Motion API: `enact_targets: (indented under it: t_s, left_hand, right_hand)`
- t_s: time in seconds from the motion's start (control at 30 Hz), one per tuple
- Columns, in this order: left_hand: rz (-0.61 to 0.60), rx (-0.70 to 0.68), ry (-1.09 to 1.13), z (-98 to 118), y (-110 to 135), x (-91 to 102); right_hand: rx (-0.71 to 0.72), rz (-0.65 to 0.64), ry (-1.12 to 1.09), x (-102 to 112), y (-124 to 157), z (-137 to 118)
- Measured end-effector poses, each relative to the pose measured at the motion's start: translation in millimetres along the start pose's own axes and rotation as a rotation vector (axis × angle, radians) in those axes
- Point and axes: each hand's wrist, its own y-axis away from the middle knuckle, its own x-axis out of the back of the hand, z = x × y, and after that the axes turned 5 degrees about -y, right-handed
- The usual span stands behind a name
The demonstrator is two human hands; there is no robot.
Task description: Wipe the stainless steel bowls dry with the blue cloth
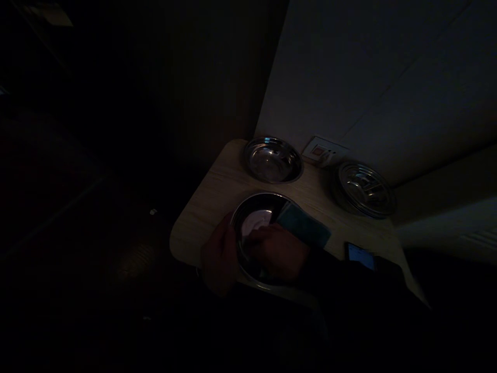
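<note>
A shiny metal bowl [254, 220] stands near the front of a small wooden table [202, 207]. At its left rim, my left hand [221, 256] is closed on the edge of the bowl. My right hand [277, 251] reaches inside the bowl, its fingers curled and pressed toward the inner wall. A teal cloth [305, 225] runs out from under my right hand and hangs over the bowl's far right rim. Its bunched end is mostly hidden by my fingers, and the picture is very dark.
Behind stands another metal bowl [274, 160] by the wall. A stack of metal bowls [365, 189] sits at the back right, and a phone with a lit screen [361, 256] lies at the right. A wall socket [324, 151] is just above the tabletop.
</note>
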Motion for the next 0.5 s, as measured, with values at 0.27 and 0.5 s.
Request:
enact_targets:
  t_s: [0.27, 0.5]
  left_hand:
    - [-0.05, -0.003, 0.02, 1.6, -3.0, 0.0]
    - [-0.007, 0.002, 0.025, -0.6, -0.3, -1.2]
  right_hand:
    - [-0.078, 0.067, -0.002, 0.5, -5.6, -0.8]
    - [0.058, -0.124, -0.008, 6.1, 9.2, 3.8]
